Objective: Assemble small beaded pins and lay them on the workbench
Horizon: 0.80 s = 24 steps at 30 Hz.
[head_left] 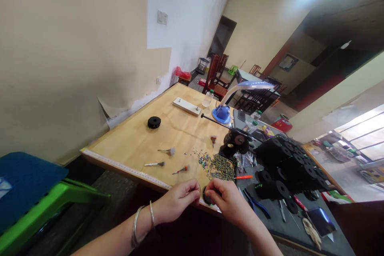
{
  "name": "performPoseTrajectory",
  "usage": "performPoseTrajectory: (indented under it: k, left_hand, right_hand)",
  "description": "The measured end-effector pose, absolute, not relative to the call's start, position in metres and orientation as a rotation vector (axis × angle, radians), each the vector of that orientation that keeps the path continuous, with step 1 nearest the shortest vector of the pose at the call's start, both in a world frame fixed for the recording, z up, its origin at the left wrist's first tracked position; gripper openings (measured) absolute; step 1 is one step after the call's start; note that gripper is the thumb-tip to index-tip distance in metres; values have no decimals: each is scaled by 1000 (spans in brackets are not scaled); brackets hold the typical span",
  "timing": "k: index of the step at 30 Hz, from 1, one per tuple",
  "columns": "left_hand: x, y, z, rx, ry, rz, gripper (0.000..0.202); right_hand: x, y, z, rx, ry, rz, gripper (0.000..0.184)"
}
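Observation:
Close to the table's front edge, my left hand (182, 201) is closed in a pinch; whatever lies between thumb and fingertip is too small to make out. My right hand (226, 198) also has its fingertips pressed together, beside a dark round piece (205, 195) that it partly covers. I cannot tell whether that hand grips the piece or a thin thing near it. Just beyond both hands spreads a pile of small striped beads or parts (222, 167), with loose coloured bits (203, 160) at its left. An orange-handled tool (244, 177) lies right of the pile.
Several small bundles (182, 169) lie left of the pile. A black spool (154, 122) and a white bar (186, 106) sit farther back. Right are a black winding device (235, 144), many black spools (279, 188), blue-handled pliers (258, 204) and a blue lamp (222, 114).

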<state>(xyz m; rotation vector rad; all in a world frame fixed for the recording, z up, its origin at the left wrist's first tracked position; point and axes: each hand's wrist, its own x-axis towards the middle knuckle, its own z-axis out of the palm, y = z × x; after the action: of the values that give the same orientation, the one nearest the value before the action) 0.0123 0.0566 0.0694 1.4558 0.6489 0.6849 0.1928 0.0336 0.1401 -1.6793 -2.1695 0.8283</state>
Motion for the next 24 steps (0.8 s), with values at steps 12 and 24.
performPoseTrajectory:
  k: [12, 24]
  left_hand:
    - [17, 57, 72, 1353, 675, 701, 27]
    - [13, 55, 66, 1369, 595, 695, 26]
  right_hand:
    - [196, 35, 141, -1687, -2197, 908, 15]
    - [191, 31, 144, -1621, -2240, 836, 17]
